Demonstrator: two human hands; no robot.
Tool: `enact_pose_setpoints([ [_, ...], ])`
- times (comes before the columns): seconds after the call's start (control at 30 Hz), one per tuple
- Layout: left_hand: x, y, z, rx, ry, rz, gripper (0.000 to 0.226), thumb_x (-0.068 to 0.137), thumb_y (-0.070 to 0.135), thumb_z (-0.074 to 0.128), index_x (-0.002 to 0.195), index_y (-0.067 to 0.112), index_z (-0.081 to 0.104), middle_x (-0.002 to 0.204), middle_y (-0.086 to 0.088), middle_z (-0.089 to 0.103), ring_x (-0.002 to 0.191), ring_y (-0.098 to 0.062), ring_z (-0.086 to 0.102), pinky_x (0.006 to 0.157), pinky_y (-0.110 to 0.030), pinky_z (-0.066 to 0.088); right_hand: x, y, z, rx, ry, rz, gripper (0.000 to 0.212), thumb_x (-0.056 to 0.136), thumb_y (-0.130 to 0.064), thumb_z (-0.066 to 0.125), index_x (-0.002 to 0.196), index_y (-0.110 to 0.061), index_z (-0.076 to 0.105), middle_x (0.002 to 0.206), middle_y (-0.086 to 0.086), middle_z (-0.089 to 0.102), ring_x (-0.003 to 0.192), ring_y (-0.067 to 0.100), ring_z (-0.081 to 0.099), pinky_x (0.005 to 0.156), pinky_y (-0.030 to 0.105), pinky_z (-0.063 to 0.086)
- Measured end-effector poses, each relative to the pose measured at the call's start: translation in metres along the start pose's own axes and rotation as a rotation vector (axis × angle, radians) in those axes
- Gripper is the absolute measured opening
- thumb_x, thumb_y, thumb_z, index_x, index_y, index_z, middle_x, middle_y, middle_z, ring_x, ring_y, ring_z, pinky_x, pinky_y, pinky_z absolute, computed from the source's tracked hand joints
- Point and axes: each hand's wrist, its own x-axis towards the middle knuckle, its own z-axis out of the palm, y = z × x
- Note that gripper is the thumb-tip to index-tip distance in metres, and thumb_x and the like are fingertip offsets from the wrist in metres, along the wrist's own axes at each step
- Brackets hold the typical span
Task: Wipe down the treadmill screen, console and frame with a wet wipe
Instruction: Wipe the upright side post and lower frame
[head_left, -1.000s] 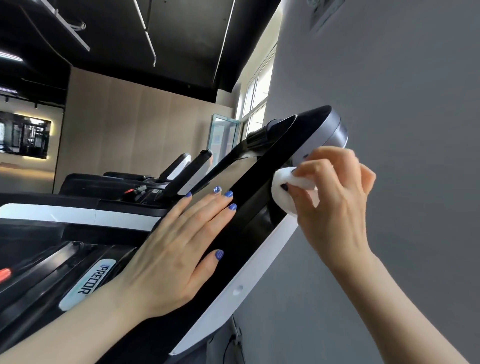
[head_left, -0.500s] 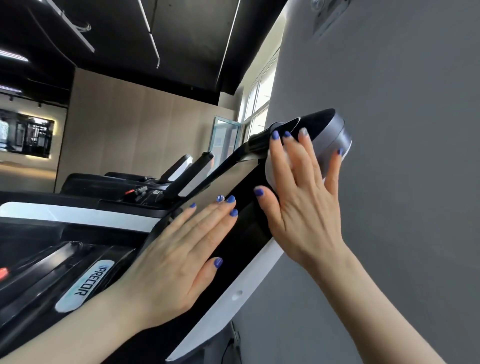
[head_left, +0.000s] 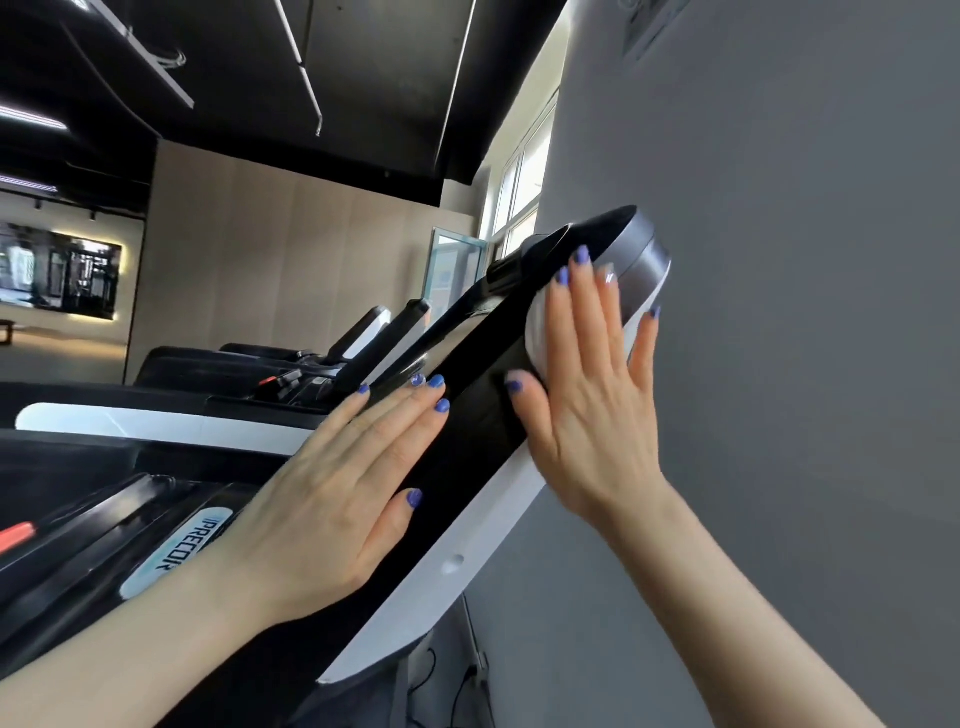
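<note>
Where the black screen (head_left: 470, 415) slopes up toward its far corner, a white wipe (head_left: 536, 322) is pressed flat against the glass under the right hand (head_left: 587, 405). Only a rounded white edge of the wipe is seen, beside the index finger and above the thumb; the rest is hidden by the palm. The right fingers (head_left: 576, 312) are held straight and spread, the three middle ones laid over the wipe toward the grey curved rim (head_left: 641, 254) at the top of the screen, the little finger set apart at the white bezel (head_left: 457, 551), the thumb stretched out onto the dark glass. Nothing is pinched by this hand; the wipe is held only by pressure. The left hand (head_left: 332, 493) is laid flat lower on the screen, its fingers straight and close together, the thumb held a little apart, and no object is carried in it. Blue polish is worn on the nails of both hands. To the left, below the screen, the dark console (head_left: 104, 525) is seen with a pale label (head_left: 174, 553) reading PRECOR and a red piece (head_left: 15, 535) at the picture's edge. Further treadmills (head_left: 291, 358) are lined up behind. A grey wall (head_left: 805, 312) fills the right side, close behind the screen, and cables (head_left: 467, 680) are seen below it near the floor.
</note>
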Motion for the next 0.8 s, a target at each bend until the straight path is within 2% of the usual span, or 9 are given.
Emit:
enact_pose_setpoints([
  [0.1, 0.012, 0.006, -0.005, -0.002, 0.033, -0.007, 0.056, 0.098, 0.022, 0.045, 0.151, 0.005, 0.039, 0.161, -0.008, 0.034, 0.150, -0.020, 0.029, 0.124, -0.046, 0.022, 0.040, 0.001, -0.009, 0.057, 0.026, 0.029, 0.068, 0.104, -0.053, 0.021, 0.146, -0.005, 0.043, 0.168, 0.008, 0.008, 0.155, 0.025, 0.001, 0.122, 0.051, -0.003],
  [0.17, 0.024, 0.011, -0.005, -0.006, 0.038, -0.006, 0.056, 0.098, 0.022, 0.045, 0.151, 0.005, 0.039, 0.162, -0.008, 0.031, 0.151, -0.020, 0.027, 0.125, -0.042, 0.019, 0.047, 0.000, -0.011, 0.095, 0.031, 0.007, 0.065, 0.102, -0.054, 0.023, 0.134, -0.005, 0.052, 0.168, 0.003, 0.007, 0.155, 0.021, 0.001, 0.122, 0.047, -0.004],
  [0.23, 0.035, 0.014, -0.002, -0.010, 0.023, -0.024, 0.059, 0.099, 0.024, 0.043, 0.153, 0.005, 0.036, 0.165, -0.008, 0.026, 0.153, -0.019, 0.023, 0.125, -0.041, 0.017, 0.042, 0.003, -0.011, 0.069, 0.024, -0.027, 0.073, 0.102, -0.058, 0.016, 0.144, -0.005, 0.047, 0.168, 0.000, 0.013, 0.155, 0.018, 0.007, 0.123, 0.048, -0.003],
  [0.3, 0.040, 0.016, 0.002, -0.015, -0.003, -0.048, 0.061, 0.100, 0.027, 0.041, 0.157, 0.007, 0.029, 0.167, -0.006, 0.020, 0.154, -0.018, 0.019, 0.124, -0.041, 0.016, 0.033, 0.012, -0.010, 0.065, 0.009, -0.084, 0.077, 0.102, -0.059, 0.012, 0.154, -0.007, 0.033, 0.166, 0.000, 0.021, 0.154, 0.018, 0.013, 0.124, 0.051, 0.001],
  [0.4, 0.038, 0.015, 0.007, -0.001, -0.014, -0.061, 0.062, 0.101, 0.027, 0.038, 0.158, 0.008, 0.024, 0.168, -0.005, 0.016, 0.155, -0.018, 0.016, 0.124, -0.043, 0.016, 0.013, 0.025, -0.006, 0.093, -0.021, -0.182, 0.075, 0.103, -0.059, 0.011, 0.157, -0.010, 0.026, 0.164, 0.005, 0.024, 0.155, 0.021, 0.012, 0.123, 0.058, 0.003],
  [0.5, 0.036, 0.016, 0.008, 0.022, -0.008, -0.060, 0.061, 0.102, 0.026, 0.037, 0.158, 0.007, 0.023, 0.168, -0.006, 0.016, 0.155, -0.018, 0.015, 0.124, -0.042, 0.016, -0.016, 0.032, 0.000, 0.075, -0.025, -0.212, 0.072, 0.104, -0.058, 0.009, 0.158, -0.013, 0.021, 0.166, 0.006, 0.018, 0.155, 0.022, 0.008, 0.122, 0.056, -0.002],
  [0.67, 0.036, 0.016, 0.010, 0.051, -0.012, -0.058, 0.061, 0.102, 0.025, 0.037, 0.158, 0.006, 0.021, 0.168, -0.008, 0.015, 0.155, -0.019, 0.015, 0.125, -0.042, 0.016, 0.006, 0.030, 0.000, 0.033, 0.052, -0.118, 0.073, 0.105, -0.054, 0.012, 0.156, -0.004, 0.026, 0.165, 0.011, 0.017, 0.154, 0.029, 0.011, 0.123, 0.056, -0.001],
  [0.8, 0.034, 0.015, 0.011, 0.055, -0.017, -0.055, 0.063, 0.102, 0.026, 0.038, 0.159, 0.008, 0.018, 0.168, -0.008, 0.014, 0.155, -0.020, 0.016, 0.124, -0.043, 0.017, 0.046, 0.027, -0.006, 0.035, 0.084, -0.067, 0.069, 0.103, -0.051, 0.021, 0.147, -0.003, 0.043, 0.166, 0.011, 0.016, 0.154, 0.028, 0.009, 0.123, 0.057, -0.001],
])
